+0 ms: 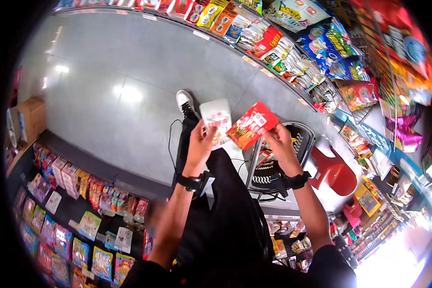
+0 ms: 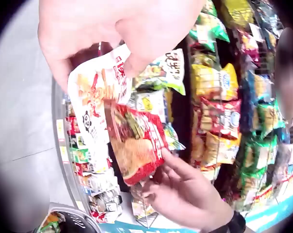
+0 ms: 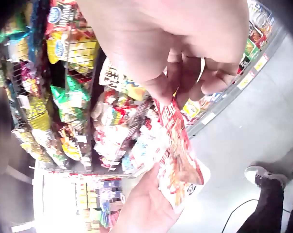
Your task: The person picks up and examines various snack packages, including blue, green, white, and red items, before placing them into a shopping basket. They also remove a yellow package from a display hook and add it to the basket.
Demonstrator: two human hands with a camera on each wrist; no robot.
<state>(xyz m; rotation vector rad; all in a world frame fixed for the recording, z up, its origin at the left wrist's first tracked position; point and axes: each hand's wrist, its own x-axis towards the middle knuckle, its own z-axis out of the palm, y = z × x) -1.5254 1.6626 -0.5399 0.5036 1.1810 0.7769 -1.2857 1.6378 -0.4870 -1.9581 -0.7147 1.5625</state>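
Above the grey floor (image 1: pixel 105 53), the left hand (image 1: pixel 199 145) pinches one white packet (image 1: pixel 216 110) and the right hand (image 1: pixel 280 143) pinches one red packet (image 1: pixel 252 127), the two held side by side. One basket (image 1: pixel 261 180) sits below the right hand, near one red stool (image 1: pixel 336 177); two dark bands (image 1: pixel 189 182) circle the wrists, one on each.

Bright snack bags (image 1: pixel 338 48) and smaller packets (image 1: pixel 223 20) crowd the shelves (image 1: pixel 225 46) of a retail shop, the goods pointing to a snack or convenience store. Price labels (image 1: pixel 201 35) line the shelf edge along a smooth gray floor (image 1: pixel 96 53), rows of colorful pouches (image 1: pixel 62 241) fill a display on the opposite side, and a black shopping basket (image 1: pixel 297 144) stands near the packed shelving.
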